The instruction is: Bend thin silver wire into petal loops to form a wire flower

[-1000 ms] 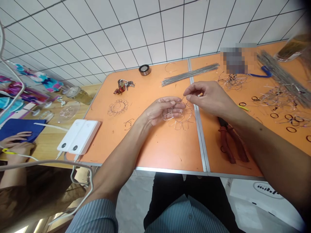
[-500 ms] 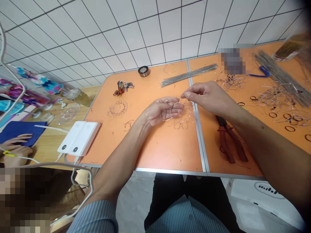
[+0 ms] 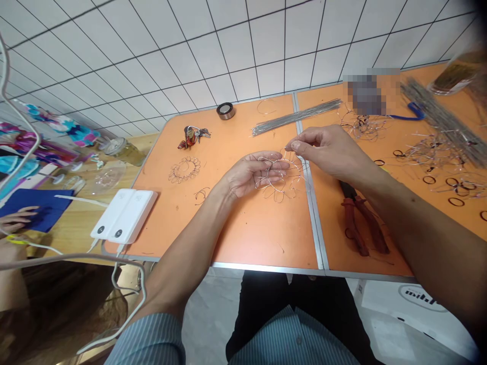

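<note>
My left hand (image 3: 251,175) lies palm up at the table's middle, fingers curled around a looped silver wire flower (image 3: 282,182). Its petals spread past my fingertips. My right hand (image 3: 327,149) comes in from the right, thumb and forefinger pinching a thin wire end (image 3: 286,150) at the flower's top. Red-handled pliers (image 3: 359,220) lie below my right wrist, untouched. A finished-looking wire flower (image 3: 184,170) rests on the orange table (image 3: 228,238) left of my left hand.
A bundle of straight wires (image 3: 297,116), a tape roll (image 3: 225,110) and a small wire ornament (image 3: 192,137) lie beyond my hands. Wire scraps and black rings (image 3: 452,192) cover the right. White power banks (image 3: 124,215) sit at the table's left edge. A co-worker's hand (image 3: 15,219) rests on blue cloth (image 3: 41,210).
The wire flower has turned slightly on my left fingers, and my right fingertips have shifted a little upward along the wire. The co-worker's hands have moved at the left edge.
</note>
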{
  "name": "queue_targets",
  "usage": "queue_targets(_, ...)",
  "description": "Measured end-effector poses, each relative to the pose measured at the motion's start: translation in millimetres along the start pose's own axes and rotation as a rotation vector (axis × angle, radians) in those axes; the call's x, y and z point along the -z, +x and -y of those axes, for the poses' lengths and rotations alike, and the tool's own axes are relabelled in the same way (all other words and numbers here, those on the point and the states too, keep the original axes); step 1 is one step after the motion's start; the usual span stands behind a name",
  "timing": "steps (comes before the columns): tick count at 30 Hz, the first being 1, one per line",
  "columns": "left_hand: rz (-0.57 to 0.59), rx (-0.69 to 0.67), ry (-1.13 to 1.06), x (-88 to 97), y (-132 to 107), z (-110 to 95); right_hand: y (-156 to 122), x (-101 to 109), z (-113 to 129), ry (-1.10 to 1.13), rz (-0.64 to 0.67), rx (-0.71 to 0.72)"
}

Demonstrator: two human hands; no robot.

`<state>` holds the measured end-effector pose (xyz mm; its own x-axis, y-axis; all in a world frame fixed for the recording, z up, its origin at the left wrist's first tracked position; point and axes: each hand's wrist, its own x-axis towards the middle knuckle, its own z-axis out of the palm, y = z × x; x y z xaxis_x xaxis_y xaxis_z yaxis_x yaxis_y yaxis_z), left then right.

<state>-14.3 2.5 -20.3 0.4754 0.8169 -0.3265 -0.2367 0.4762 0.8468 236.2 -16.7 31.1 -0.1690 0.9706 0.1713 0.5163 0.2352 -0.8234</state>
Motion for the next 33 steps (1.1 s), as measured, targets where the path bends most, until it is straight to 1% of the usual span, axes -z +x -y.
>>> queue_targets(6, -0.006, -0.004, -0.006, -2.2, -0.5, 0.4, -0.1, -1.2, 0.1, 0.006, 0.0, -0.006)
queue_targets(14, -0.008, -0.016, 0.024, 1.4, 0.3, 1.7, -1.6, -1.0, 2.9, 0.034, -0.001, -0.021)
queue_targets(22, -0.019, -0.015, 0.014, -3.6, -2.4, 0.0, -2.2, -0.8, 1.9, 0.038, 0.001, -0.007)
queue_targets(33, -0.027, -0.037, 0.037, -1.9, -1.6, 1.3, -3.0, -1.6, 3.1, 0.084, 0.007, 0.018)
